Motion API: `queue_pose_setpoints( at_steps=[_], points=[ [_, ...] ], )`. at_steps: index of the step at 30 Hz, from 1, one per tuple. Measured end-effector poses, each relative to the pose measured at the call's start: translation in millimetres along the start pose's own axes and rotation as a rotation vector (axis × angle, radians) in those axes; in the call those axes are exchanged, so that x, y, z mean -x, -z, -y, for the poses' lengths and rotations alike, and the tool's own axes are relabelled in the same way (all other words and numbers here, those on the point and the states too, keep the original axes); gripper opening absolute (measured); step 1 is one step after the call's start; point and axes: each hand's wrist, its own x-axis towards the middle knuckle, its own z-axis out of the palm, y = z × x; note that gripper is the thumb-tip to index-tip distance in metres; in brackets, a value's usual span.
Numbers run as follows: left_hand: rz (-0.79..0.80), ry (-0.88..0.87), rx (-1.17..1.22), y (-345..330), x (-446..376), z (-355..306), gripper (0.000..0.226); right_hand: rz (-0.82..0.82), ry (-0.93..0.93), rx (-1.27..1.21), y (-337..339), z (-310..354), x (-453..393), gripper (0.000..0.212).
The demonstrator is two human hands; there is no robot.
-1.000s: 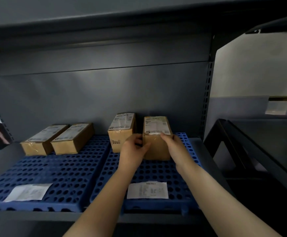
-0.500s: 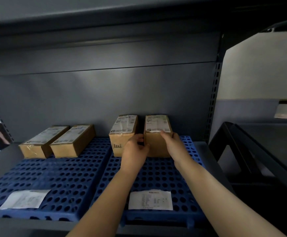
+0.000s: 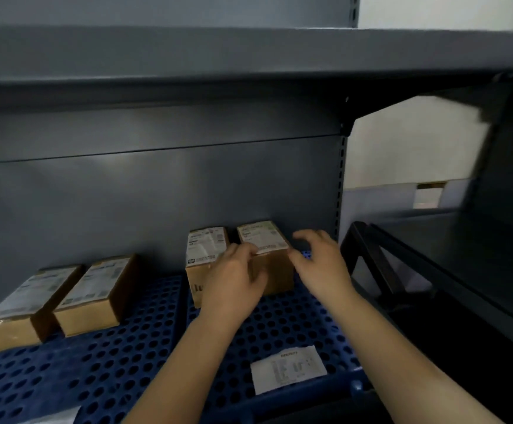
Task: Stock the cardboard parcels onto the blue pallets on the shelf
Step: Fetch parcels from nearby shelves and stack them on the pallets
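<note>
right hand (image 3: pixel 321 264) off the parcel (image 3: pixel 267 258) now, fingers spread | left hand (image 3: pixel 233 283) relaxed against its front — no grip | parcel seated on blue pallet (image 3: pixel 295 325), beside its neighbour (image 3: pixel 204 255) — placed, fetch next

The left hand (image 3: pixel 233 280) is covering part of the second parcel's (image 3: pixel 201 264) front. Label print is blurring beyond reading. The left pallet (image 3: pixel 96 362) is running off-frame.
</note>
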Motion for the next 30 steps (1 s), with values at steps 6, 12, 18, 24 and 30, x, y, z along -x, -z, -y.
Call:
queue_pose_setpoints(
  at_steps=[6, 12, 18, 24, 30],
  points=[
    [0.204, -0.118, -0.233, 16.3, -9.8, -12.5, 0.037, -0.014, 0.058, 0.383, 28.6, 26.4, 34.1, 0.033],
    [0.344, -0.281, -0.321, 16.4, 0.1, -26.0, 0.045, 0.044, -0.076, 0.777, 48.8, 37.2, 78.2, 0.049],
    [0.398, -0.44, -0.29, 15.5, 26.6, -50.4, 0.05, -0.026, -0.172, 0.977, 68.4, 48.5, 135.0, 0.046],
    [0.429, -0.572, -0.25, 18.0, 58.6, -86.6, 0.052, -0.037, -0.307, 1.073, 97.5, 58.1, 184.8, 0.047],
    [0.399, -0.699, -0.196, 23.9, 99.6, -135.6, 0.047, -0.083, -0.431, 1.114, 133.9, 69.5, 245.7, 0.049]
  ],
)
